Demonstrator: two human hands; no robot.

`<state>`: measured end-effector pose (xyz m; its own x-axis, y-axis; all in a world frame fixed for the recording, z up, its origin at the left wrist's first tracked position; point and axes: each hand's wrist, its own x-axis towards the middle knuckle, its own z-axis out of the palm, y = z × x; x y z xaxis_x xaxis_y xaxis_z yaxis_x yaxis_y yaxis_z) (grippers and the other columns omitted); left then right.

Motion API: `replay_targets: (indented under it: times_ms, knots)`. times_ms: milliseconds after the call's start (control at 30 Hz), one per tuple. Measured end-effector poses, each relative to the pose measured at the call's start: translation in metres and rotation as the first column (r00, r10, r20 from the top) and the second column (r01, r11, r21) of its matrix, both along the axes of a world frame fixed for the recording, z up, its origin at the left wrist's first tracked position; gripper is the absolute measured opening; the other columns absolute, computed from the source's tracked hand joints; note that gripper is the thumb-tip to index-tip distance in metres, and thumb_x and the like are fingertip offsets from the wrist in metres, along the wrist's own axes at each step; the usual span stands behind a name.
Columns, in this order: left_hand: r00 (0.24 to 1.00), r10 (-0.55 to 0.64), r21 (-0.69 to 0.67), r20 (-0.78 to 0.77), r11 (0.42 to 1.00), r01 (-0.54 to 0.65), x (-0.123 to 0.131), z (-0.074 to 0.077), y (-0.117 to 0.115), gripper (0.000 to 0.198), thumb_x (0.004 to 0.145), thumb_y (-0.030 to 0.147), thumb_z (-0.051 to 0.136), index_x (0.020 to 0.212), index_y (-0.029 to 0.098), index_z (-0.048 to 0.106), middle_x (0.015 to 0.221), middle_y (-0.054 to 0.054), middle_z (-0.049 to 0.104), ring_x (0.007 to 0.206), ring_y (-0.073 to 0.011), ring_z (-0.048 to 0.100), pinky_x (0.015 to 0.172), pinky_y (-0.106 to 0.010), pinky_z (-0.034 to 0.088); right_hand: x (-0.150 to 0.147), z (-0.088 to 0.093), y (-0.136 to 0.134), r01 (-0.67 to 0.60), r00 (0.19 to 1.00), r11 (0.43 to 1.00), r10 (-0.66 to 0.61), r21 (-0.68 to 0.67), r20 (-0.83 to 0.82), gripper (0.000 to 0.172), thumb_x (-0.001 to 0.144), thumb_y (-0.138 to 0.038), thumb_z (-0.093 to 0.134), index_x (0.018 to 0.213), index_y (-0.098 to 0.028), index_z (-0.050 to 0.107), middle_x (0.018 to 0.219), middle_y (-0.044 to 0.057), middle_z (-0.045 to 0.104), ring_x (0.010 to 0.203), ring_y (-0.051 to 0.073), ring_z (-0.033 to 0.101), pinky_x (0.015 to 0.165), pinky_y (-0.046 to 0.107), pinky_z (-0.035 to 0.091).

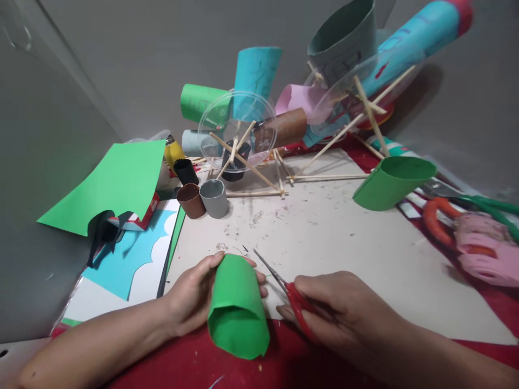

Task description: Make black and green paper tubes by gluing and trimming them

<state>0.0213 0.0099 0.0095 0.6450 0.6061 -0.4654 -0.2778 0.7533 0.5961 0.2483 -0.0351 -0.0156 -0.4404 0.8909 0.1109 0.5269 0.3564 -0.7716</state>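
A green paper tube [238, 292] lies in my left hand [194, 294], its wide open end tilted toward me and its rim uneven. My left fingers wrap round its far side, some hidden behind it. In my right hand [340, 308] is a pair of red-handled scissors [298, 302], blades slightly parted and pointing up and left, just right of the tube without touching it. Another green paper tube [381, 186], cut at a slant, stands farther off to the right. Small brown [191, 201] and grey cups [214, 199] stand side by side beyond my left hand.
Wheel-like models of clear plastic discs [238, 129], wooden sticks and coloured tubes fill the back. Green sheet [117, 178] and blue paper [117, 270] lie left. Orange-handled scissors [438, 221], green-handled scissors [490, 205] and a pink roll [486, 265] lie right. A pale board [324, 232] covers red cloth.
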Motion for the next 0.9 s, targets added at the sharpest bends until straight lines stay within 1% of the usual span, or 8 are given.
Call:
replay_targets:
  times_ms: [133, 233, 433, 533, 633, 767, 833, 900]
  knots:
    - [0.997, 0.003, 0.008, 0.072, 1.000, -0.004, -0.002, -0.003, 0.001, 0.044, 0.092, 0.038, 0.044, 0.115, 0.005, 0.062, 0.109, -0.021, 0.068, 0.100, -0.0302, 0.067, 0.100, -0.046, 0.041, 0.000, 0.003, 0.000, -0.027, 0.996, 1.000, 0.026, -0.010, -0.090, 0.034, 0.092, -0.030, 0.048, 0.062, -0.022, 0.035, 0.050, -0.008, 0.034, 0.045, 0.009, 0.030, 0.044, 0.021, 0.026]
    - [0.997, -0.039, 0.031, 0.071, 0.999, 0.037, -0.004, -0.006, 0.002, 0.045, 0.091, 0.044, 0.048, 0.113, 0.008, 0.063, 0.108, -0.019, 0.069, 0.092, -0.0270, 0.068, 0.091, -0.040, 0.046, 0.000, 0.001, 0.001, -0.050, 0.995, 0.999, 0.048, -0.016, -0.082, 0.036, 0.095, -0.035, 0.045, 0.063, -0.023, 0.034, 0.051, -0.007, 0.036, 0.045, 0.009, 0.031, 0.044, 0.021, 0.027]
    - [0.989, -0.150, 0.108, 0.005, 0.983, 0.149, -0.007, -0.011, 0.005, 0.062, 0.087, 0.062, 0.047, 0.099, 0.005, 0.070, 0.083, -0.015, 0.072, 0.069, -0.0185, 0.065, 0.065, -0.026, 0.046, 0.000, -0.004, 0.001, -0.050, 0.999, 0.998, 0.050, -0.035, -0.011, 0.037, 0.095, -0.037, 0.047, 0.063, -0.023, 0.034, 0.050, -0.008, 0.036, 0.045, 0.008, 0.032, 0.044, 0.021, 0.027]
    - [0.988, -0.150, 0.149, -0.032, 0.977, 0.153, -0.007, -0.013, 0.008, 0.060, 0.084, 0.062, 0.051, 0.088, 0.006, 0.073, 0.070, -0.011, 0.070, 0.060, -0.0164, 0.064, 0.058, -0.023, 0.045, 0.000, -0.004, 0.000, -0.090, 0.996, 0.996, 0.089, -0.017, -0.011, 0.034, 0.091, -0.031, 0.052, 0.064, -0.023, 0.033, 0.052, -0.009, 0.034, 0.046, 0.008, 0.029, 0.045, 0.021, 0.026]
    - [0.981, -0.182, 0.163, -0.068, 0.968, 0.191, -0.006, -0.018, 0.007, 0.052, 0.084, 0.056, 0.056, 0.085, 0.008, 0.073, 0.065, -0.009, 0.068, 0.057, -0.0165, 0.064, 0.055, -0.024, 0.045, 0.000, -0.003, 0.000, -0.116, 0.993, 0.993, 0.116, 0.019, 0.005, 0.032, 0.087, -0.025, 0.054, 0.064, -0.023, 0.032, 0.053, -0.009, 0.031, 0.047, 0.009, 0.027, 0.045, 0.022, 0.024]
    - [0.960, -0.260, 0.117, -0.101, 0.955, 0.271, -0.003, -0.019, -0.014, 0.049, 0.089, 0.052, 0.051, 0.087, 0.009, 0.074, 0.068, -0.010, 0.069, 0.056, -0.0168, 0.065, 0.057, -0.026, 0.047, -0.001, 0.000, -0.001, -0.121, 0.993, 0.993, 0.121, 0.006, -0.014, 0.029, 0.083, -0.021, 0.054, 0.064, -0.023, 0.032, 0.054, -0.009, 0.029, 0.047, 0.009, 0.026, 0.045, 0.022, 0.023]
    - [0.936, -0.323, 0.104, -0.140, 0.935, 0.338, -0.002, -0.013, -0.030, 0.050, 0.089, 0.053, 0.050, 0.086, 0.010, 0.075, 0.068, -0.009, 0.068, 0.053, -0.0140, 0.061, 0.056, -0.024, 0.044, -0.001, 0.001, 0.000, -0.111, 0.993, 0.994, 0.111, -0.010, -0.027, 0.030, 0.082, -0.020, 0.054, 0.064, -0.023, 0.031, 0.054, -0.009, 0.028, 0.047, 0.009, 0.026, 0.045, 0.022, 0.023]
    - [0.909, -0.378, 0.140, -0.176, 0.904, 0.403, -0.001, -0.006, -0.043, 0.054, 0.089, 0.057, 0.049, 0.085, 0.012, 0.078, 0.067, -0.008, 0.068, 0.057, -0.0127, 0.060, 0.063, -0.023, 0.046, -0.001, 0.002, 0.000, -0.100, 0.995, 0.995, 0.100, -0.010, -0.025, 0.032, 0.083, -0.023, 0.054, 0.063, -0.023, 0.029, 0.054, -0.009, 0.028, 0.047, 0.009, 0.025, 0.045, 0.022, 0.023]
